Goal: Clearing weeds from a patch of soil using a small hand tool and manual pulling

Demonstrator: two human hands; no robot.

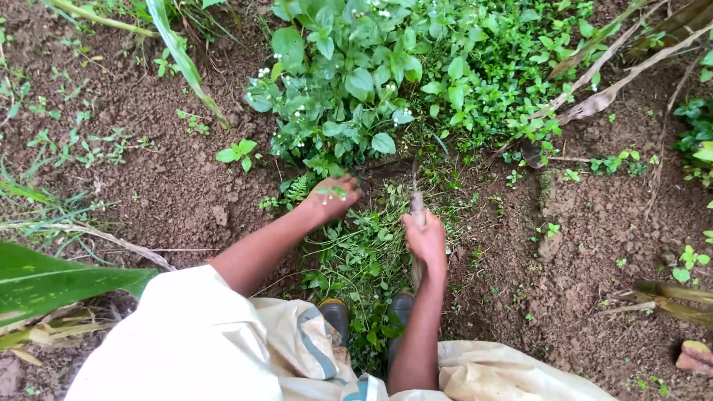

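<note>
I crouch over brown soil. My left hand [332, 197] is closed around a small bunch of green weeds at the foot of a leafy clump with tiny white flowers [349, 82]. My right hand [425, 239] grips the wooden handle of a hand tool [417, 208]; its blade points into the weeds ahead and is mostly hidden by leaves. A pile of cut greenery [360, 256] lies between my hands. My two dark boot toes [336, 312] show below it.
Loose brown soil [178, 186] spreads left and right. Dry stalks [616, 82] cross the upper right. A broad green leaf [59, 281] juts in at lower left. Small seedlings dot the ground. My pale clothing fills the bottom.
</note>
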